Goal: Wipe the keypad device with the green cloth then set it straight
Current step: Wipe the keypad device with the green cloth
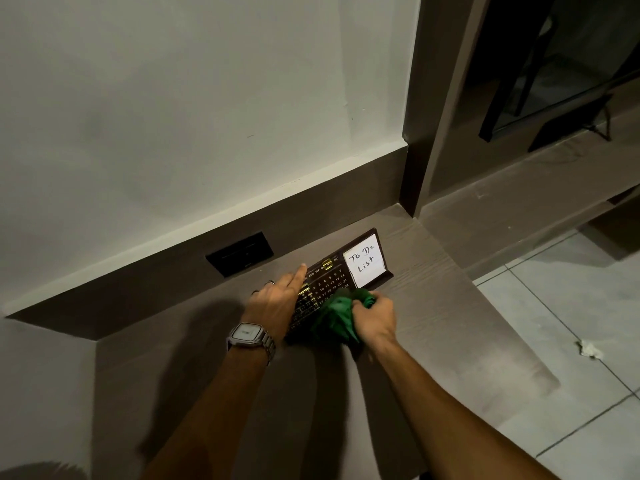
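The keypad device (330, 276) is a dark brown desk unit with rows of numbers and month labels, and a white "To Do List" note pad on its right end. It lies at an angle on the brown desk (433, 306), near the back wall. My left hand (277, 299) rests on its left end, fingers spread along the top edge, steadying it. My right hand (375, 315) is closed on the bunched green cloth (337, 315), which presses on the lower front of the device and hides part of its keys.
A black wall socket plate (239, 253) sits in the brown backsplash just behind the device. The desk's right edge drops to a tiled floor (571, 341) with a crumpled bit of paper (589, 348). A dark chair (554, 81) stands at the far right.
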